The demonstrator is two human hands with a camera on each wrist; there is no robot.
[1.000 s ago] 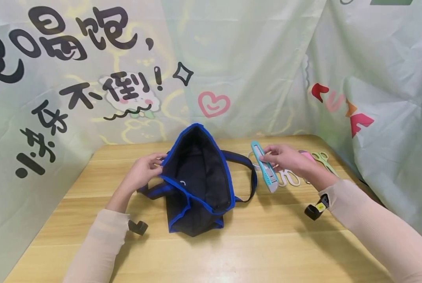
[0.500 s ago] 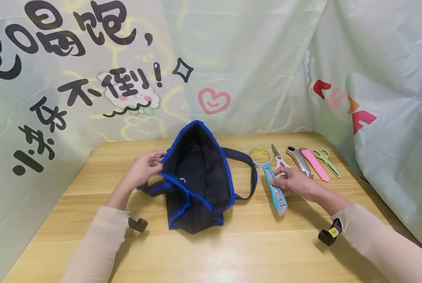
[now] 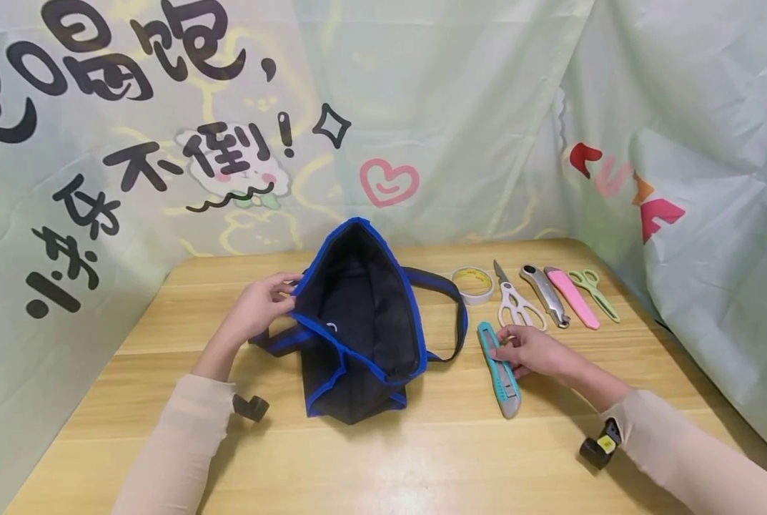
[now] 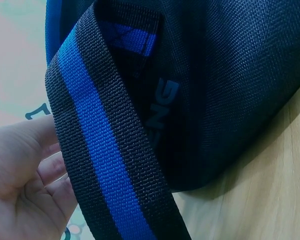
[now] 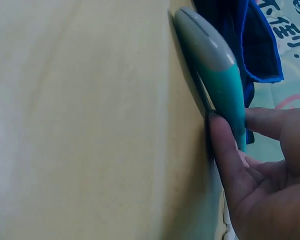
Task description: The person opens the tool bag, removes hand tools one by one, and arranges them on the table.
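A black tote bag (image 3: 357,322) with blue trim stands open in the middle of the wooden table (image 3: 422,458). My left hand (image 3: 285,293) pinches the bag's left rim; in the left wrist view the blue-striped strap (image 4: 105,150) runs across my fingers (image 4: 35,170) in front of the bag (image 4: 230,85). A teal utility knife (image 3: 500,368) lies flat on the table just right of the bag. My right hand (image 3: 500,350) pinches its middle. In the right wrist view thumb and finger (image 5: 225,150) clamp the knife (image 5: 217,75) against the tabletop.
Behind my right hand lie a tape roll (image 3: 473,284), white scissors (image 3: 515,304), a grey utility knife (image 3: 544,293), a pink knife (image 3: 571,297) and green scissors (image 3: 592,286). Printed plastic sheeting (image 3: 422,107) walls the table at the back and right.
My right hand carried the teal knife from above the tape roll toward me and lowered it onto the table beside the bag. My left hand kept hold of the bag rim.
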